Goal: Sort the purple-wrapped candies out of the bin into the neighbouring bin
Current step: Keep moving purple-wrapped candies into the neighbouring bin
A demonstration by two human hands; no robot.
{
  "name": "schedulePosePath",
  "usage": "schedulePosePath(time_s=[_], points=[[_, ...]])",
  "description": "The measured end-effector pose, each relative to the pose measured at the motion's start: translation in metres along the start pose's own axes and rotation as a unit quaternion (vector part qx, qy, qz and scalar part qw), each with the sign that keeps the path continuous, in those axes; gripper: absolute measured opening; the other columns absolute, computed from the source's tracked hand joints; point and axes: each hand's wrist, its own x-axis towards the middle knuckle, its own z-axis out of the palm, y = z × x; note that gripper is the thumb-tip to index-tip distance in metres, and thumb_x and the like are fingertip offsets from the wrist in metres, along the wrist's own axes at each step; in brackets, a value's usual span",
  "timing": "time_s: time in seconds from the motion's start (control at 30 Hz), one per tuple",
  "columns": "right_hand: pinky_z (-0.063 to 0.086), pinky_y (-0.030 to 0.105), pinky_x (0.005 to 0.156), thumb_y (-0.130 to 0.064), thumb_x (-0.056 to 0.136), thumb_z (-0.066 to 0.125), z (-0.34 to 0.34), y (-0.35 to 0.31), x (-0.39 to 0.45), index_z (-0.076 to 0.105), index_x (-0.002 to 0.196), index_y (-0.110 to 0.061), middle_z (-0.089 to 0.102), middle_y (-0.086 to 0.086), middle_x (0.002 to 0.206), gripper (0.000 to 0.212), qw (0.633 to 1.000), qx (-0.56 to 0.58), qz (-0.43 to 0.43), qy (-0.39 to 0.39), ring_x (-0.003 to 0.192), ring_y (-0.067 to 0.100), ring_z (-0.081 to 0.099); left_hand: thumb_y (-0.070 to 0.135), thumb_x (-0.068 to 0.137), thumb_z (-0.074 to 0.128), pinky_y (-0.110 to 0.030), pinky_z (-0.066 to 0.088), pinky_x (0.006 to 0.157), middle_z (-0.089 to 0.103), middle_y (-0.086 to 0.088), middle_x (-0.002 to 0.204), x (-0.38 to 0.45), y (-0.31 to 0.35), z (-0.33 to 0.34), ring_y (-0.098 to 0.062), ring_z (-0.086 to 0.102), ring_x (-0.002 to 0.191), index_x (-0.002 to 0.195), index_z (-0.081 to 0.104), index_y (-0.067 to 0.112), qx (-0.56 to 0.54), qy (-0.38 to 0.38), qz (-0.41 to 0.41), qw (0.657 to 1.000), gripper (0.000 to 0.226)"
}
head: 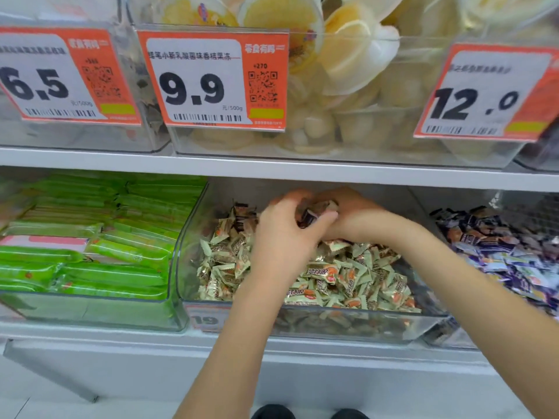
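Left hand (284, 234) pinches a glossy dark-purple candy (307, 218); right hand (352, 214), touching it, cups crinkled cream candies (325, 205) above the clear plastic bin (348, 328).

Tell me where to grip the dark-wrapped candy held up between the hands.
Pinch the dark-wrapped candy across its lower left end, coming from the left: that end sticks out clear of the fingers, while its upper right end is hidden between the left hand and right hand.

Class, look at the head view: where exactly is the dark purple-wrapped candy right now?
The purple-wrapped candy is at the back of the middle bin, above the cream candies, pinched between the left hand and right hand.
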Motion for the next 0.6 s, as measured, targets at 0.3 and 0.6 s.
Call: schedulePosePath(time_s=[0.3,0.6], points=[[0.043,0.012,0.053,-0.034,0.071,0.079,0.011,0.023,-0.043,0.066,0.098,-0.026,0.067,-0.008,0.087,0.031,0.984,0.132,0.063,0.102,0.066,0.004,0.059,0.031,0.086,0.064,-0.022,0.049,0.059,0.067,0.011,0.078,0.003,0.003,0.007,-0.006,0.062,0.067,0.082,0.064,0.025,-0.03,0.045,-0.025,0.998,0.007],[0.045,0.025,0.046,-0.038,0.077,0.075,0.015,0.025,-0.059,0.065,0.09,-0.032,0.071,-0.011,0.084,0.017,0.868,0.427,0.204,0.15,0.071,0.005,0.065,0.061,0.074,0.058,-0.033,0.045,0.087,0.062,0.015,0.105,-0.011,0.004,0.009,-0.008,0.051,0.105,0.105,0.061,0.038,0.065,-0.066,0.003,0.996,0.04]])
